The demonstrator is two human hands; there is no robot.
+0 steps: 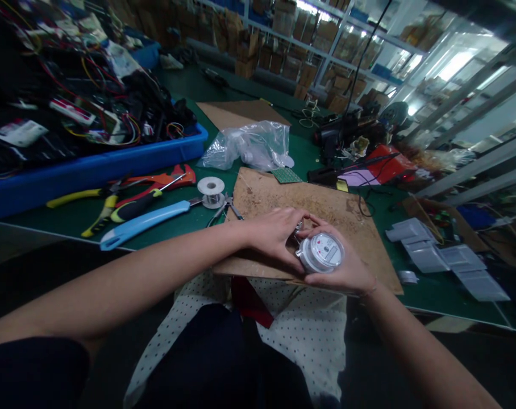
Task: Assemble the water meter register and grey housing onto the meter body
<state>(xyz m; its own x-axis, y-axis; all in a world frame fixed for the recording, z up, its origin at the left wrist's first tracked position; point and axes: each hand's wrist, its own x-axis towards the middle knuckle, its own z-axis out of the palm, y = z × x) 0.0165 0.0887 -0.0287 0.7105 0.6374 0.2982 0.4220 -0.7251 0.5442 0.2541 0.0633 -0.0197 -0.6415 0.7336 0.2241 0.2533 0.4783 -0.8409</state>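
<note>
A round meter (324, 253) with a clear case and a white dial is in my right hand (347, 264), whose fingers and thumb curve around it. The dial faces up and is tilted a little. My left hand (275, 236) is close against the meter's left side, fingers bent and thumb near the case. A small shiny metal piece (299, 226) shows between the fingertips of both hands; what it belongs to is hidden. Both hands are over the near edge of a worn brown board (347, 210).
Left of the board are a solder spool (211, 186), a blue-handled knife (145, 224), pliers (108, 207) and small cutters (229, 205). Behind are a blue bin (155, 156) of wired parts, a plastic bag (258, 145) and a green circuit panel (287, 175). Clear plastic covers (428, 255) lie at right.
</note>
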